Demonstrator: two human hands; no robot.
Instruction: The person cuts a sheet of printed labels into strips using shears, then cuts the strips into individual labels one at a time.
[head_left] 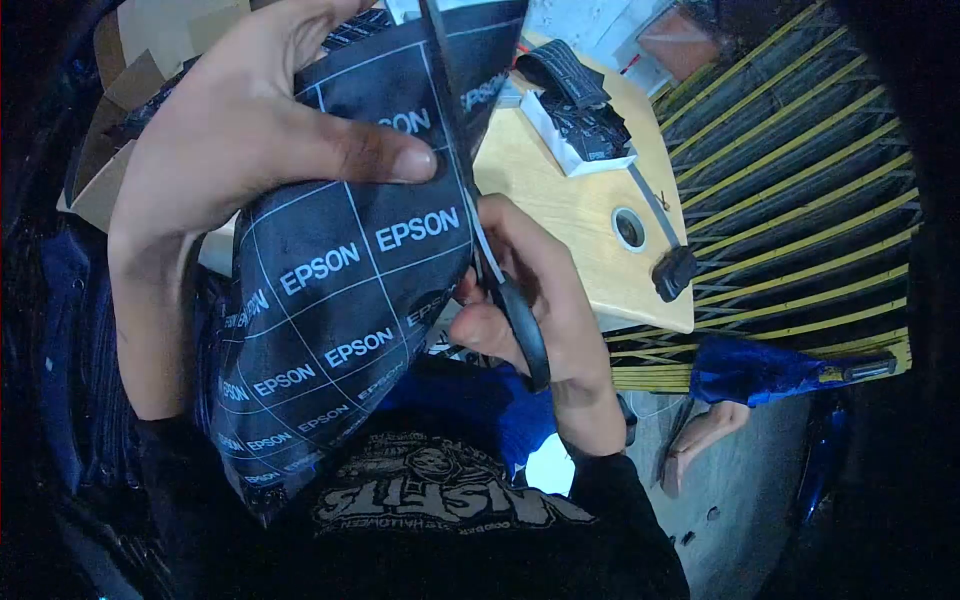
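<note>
A black plastic bag (330, 300) printed with a white grid and EPSON lettering hangs tilted in front of my torso. My left hand (215, 150) grips its upper part, thumb lying flat across the printed face. In my right hand (555, 320) is a pair of scissors (525, 325), held by the dark handles. Its long blade points upward along the bag's right edge, against the printed plastic. How far the blades are apart is hard to make out. The fingers of my left hand behind the bag are hidden.
A light wooden tabletop (580, 255) with a round hole lies beyond my right hand. On it stands a white box (590, 165) with crumpled black wrappers. Cardboard (120, 80) is at the upper left. Yellow slats (790, 200) spread along the right, near a blue cloth (755, 370).
</note>
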